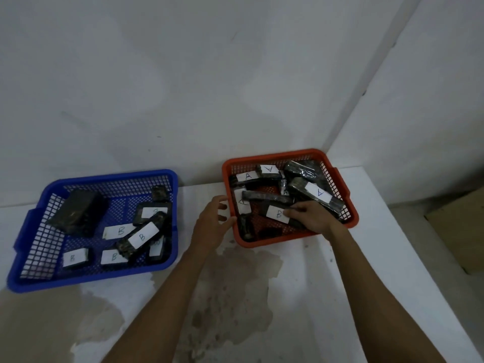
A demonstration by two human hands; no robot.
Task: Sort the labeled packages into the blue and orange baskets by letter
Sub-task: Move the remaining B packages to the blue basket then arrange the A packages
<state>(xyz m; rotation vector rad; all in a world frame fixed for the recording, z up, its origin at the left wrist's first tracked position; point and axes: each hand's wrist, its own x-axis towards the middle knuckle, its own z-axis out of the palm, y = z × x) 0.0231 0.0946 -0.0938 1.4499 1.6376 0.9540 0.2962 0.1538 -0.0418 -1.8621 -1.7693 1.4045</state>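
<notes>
The orange basket stands at the right on the white table and holds several dark packages, most labeled A. One package labeled B lies at the basket's front. My right hand reaches into the basket and its fingers pinch the right end of that B package. My left hand hovers at the basket's left wall with fingers spread and thumb near the rim, holding nothing. The blue basket sits at the left with several packages labeled B and one large unlabeled dark package.
Both baskets stand against a white wall at the table's back edge. The table surface between the baskets is stained brown. The table's right edge runs diagonally, with a cardboard box on the floor beyond it.
</notes>
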